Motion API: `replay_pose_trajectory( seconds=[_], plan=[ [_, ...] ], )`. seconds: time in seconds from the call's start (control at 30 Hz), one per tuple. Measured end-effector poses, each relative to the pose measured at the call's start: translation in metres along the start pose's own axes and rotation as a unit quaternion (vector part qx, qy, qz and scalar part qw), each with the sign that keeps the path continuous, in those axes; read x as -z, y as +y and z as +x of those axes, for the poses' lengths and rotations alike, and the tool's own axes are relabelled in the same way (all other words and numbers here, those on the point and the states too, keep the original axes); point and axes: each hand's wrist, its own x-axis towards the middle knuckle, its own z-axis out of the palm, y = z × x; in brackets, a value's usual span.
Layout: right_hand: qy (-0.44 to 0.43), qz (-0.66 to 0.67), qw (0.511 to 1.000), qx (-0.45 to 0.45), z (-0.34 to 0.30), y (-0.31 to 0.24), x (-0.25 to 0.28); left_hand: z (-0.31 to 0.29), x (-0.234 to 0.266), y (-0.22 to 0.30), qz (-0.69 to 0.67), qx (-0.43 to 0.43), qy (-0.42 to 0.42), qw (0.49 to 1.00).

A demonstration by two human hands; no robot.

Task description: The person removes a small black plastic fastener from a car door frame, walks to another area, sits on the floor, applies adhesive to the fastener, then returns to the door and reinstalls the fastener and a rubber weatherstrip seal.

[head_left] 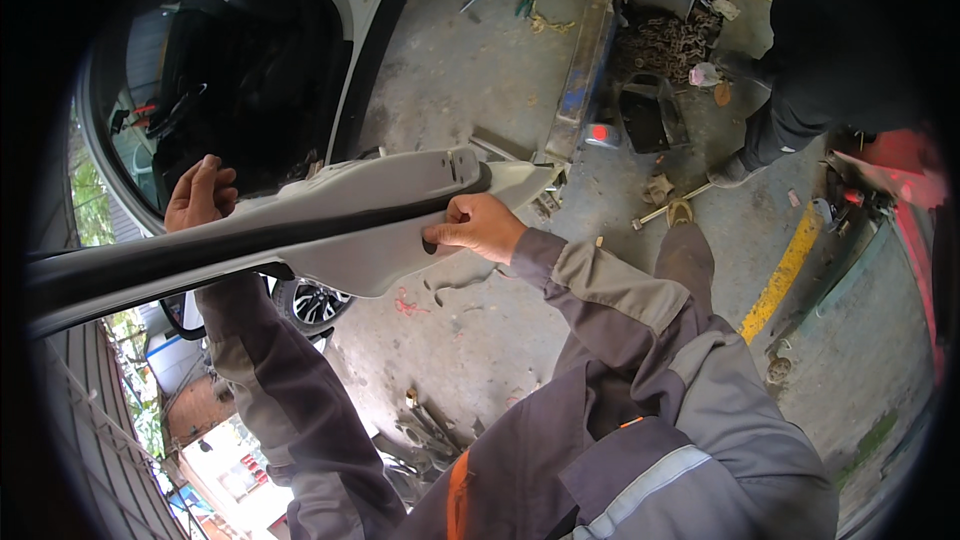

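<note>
A light-coloured car door [365,250] with a long black strip [300,218] along it stretches across the middle left. My right hand [475,228] is closed against its near face, thumb and fingers pinched together. Under the thumb shows a small dark spot; whether it is a loose piece or part of the door, I cannot tell. Beyond the door's top edge, my left hand [202,196] is raised with its fingers curled in. What it holds, if anything, is hidden. The left forearm passes behind the door frame.
A white car's dark windscreen [250,50] fills the upper left. A person's dark-clothed leg [800,90] stands at upper right, near a heap of rusty chain [670,45] and a black tray [650,115]. Red body parts [905,170] and a yellow bar [785,270] lie at right.
</note>
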Motion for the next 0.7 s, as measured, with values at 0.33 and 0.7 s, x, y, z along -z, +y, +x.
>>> replay_pose_trajectory(
  seconds=[0.33, 0.7],
  plan=[
    [0.294, -0.099, 0.904, 0.295, 0.002, -0.03, -0.016, 0.003, 0.004, -0.004, -0.016, -0.006, -0.027, 0.999],
    [0.266, -0.168, 0.868, 0.383, 0.031, -0.045, -0.045, -0.006, -0.003, 0.002, 0.012, -0.023, -0.002, 1.0]
  ],
)
